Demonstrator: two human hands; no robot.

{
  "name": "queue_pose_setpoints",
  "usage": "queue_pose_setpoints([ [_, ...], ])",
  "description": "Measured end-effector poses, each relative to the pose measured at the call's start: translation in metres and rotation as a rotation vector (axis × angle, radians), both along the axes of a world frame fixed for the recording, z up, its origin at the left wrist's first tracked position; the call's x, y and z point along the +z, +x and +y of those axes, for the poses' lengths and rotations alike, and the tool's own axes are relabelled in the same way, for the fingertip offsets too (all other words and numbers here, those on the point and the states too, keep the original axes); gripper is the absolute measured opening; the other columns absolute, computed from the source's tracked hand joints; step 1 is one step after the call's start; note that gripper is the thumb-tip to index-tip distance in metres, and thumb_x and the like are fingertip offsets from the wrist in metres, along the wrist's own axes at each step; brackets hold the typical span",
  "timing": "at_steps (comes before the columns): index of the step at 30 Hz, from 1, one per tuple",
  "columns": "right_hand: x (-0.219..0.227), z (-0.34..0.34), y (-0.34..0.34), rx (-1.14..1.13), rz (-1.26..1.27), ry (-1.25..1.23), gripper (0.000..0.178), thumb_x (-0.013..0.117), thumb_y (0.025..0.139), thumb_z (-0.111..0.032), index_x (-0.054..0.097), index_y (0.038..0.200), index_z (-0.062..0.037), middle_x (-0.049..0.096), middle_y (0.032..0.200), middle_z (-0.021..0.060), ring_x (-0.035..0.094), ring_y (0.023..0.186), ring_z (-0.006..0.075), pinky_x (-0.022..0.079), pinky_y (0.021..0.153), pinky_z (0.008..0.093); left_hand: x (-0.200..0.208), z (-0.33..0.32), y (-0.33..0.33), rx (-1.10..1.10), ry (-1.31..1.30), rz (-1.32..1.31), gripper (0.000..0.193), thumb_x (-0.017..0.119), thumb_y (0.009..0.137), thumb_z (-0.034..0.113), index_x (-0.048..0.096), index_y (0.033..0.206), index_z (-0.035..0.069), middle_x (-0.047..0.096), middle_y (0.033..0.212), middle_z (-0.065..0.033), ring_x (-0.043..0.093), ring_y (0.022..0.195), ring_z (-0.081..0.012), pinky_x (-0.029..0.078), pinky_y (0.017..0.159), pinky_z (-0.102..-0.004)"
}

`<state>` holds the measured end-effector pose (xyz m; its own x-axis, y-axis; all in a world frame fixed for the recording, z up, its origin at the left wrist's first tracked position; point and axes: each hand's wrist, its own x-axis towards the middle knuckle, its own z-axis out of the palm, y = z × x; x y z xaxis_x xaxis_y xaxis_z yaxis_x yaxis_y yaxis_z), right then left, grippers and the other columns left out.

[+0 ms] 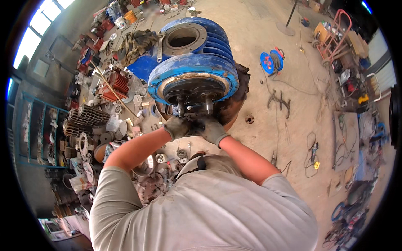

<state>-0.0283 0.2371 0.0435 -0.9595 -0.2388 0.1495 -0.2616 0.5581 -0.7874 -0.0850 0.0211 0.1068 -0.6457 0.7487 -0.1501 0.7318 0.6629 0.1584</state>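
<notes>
In front of me stands a large blue machine housing (228,69) with ribs on its side and a round flanged opening (201,35) on top. Two bare metal shafts stick out of its open, dark, greasy front face: a left shaft (181,107) and a right shaft (209,105). Just below their ends, my left hand (176,127) and my right hand (212,130), both in dirty grey gloves, are close together with fingers curled at a dark, greasy piece. Its kind cannot be made out. A combination wrench (160,49) lies on the housing beside the opening.
A camouflage cloth (140,44) lies at the housing's left. Motors, a red finned part (115,85) and stacked grey castings (86,121) crowd the left floor. On the right are a blue cable reel (272,62), a puller (279,102), trailing cords and a red hand truck (337,35).
</notes>
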Motion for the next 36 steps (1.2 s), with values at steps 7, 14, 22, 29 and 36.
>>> queue_pose_setpoints([
  [7, 0.028, -0.019, -0.014, 0.029, -0.069, 0.365, 0.042, 0.073, 0.088, -0.020, 0.068, 0.129, -0.0127, 0.070, 0.127, 0.0195, 0.068, 0.114, 0.0395, 0.055, 0.097, 0.0482, 0.002, 0.013, 0.005, 0.418, -0.253, -0.274, 0.056, 0.046, 0.104, 0.059, 0.078, 0.113, 0.013, 0.078, 0.108, -0.0184, 0.074, 0.104, -0.0391, 0.058, 0.089, -0.0506],
  [14, 0.043, -0.080, -0.041, 0.141, -0.136, 0.700, 0.027, 0.061, 0.094, -0.026, 0.078, 0.109, -0.0120, 0.078, 0.110, 0.0177, 0.075, 0.106, 0.0366, 0.059, 0.086, 0.0481, -0.034, -0.050, 0.081, 0.953, 0.472, -0.317, 0.049, 0.065, 0.102, 0.049, 0.070, 0.102, 0.001, 0.077, 0.088, -0.0155, 0.075, 0.081, -0.0305, 0.057, 0.075, -0.0443],
  [22, -0.039, -0.110, -0.066, 0.091, -0.305, 0.738, 0.028, 0.056, 0.098, -0.018, 0.083, 0.103, -0.0100, 0.080, 0.109, 0.0127, 0.075, 0.099, 0.0326, 0.058, 0.076, 0.0507, -0.055, -0.062, 0.143, 1.300, 1.084, -0.607, 0.028, 0.065, 0.106, 0.030, 0.067, 0.106, 0.002, 0.073, 0.085, -0.0072, 0.063, 0.062, -0.0135, 0.051, 0.056, -0.0311],
  [29, 0.028, -0.077, -0.079, 0.889, 0.401, 1.137, 0.026, 0.052, 0.092, -0.012, 0.073, 0.102, 0.0001, 0.072, 0.101, 0.0191, 0.068, 0.100, 0.0337, 0.055, 0.091, 0.0480, -0.081, -0.044, 0.162, 1.328, 1.320, -0.542, 0.020, 0.064, 0.107, 0.023, 0.065, 0.112, 0.003, 0.072, 0.089, -0.0063, 0.062, 0.062, -0.0117, 0.052, 0.058, -0.0282],
  [36, 0.018, -0.077, -0.066, 0.679, 0.295, 1.006, 0.025, 0.055, 0.094, -0.012, 0.064, 0.116, -0.0048, 0.073, 0.104, 0.0205, 0.073, 0.096, 0.0341, 0.059, 0.082, 0.0454, -0.079, -0.052, 0.141, 1.295, 1.291, -0.614, 0.025, 0.066, 0.106, 0.025, 0.065, 0.119, 0.003, 0.071, 0.092, -0.0044, 0.063, 0.067, -0.0119, 0.054, 0.062, -0.0293],
])
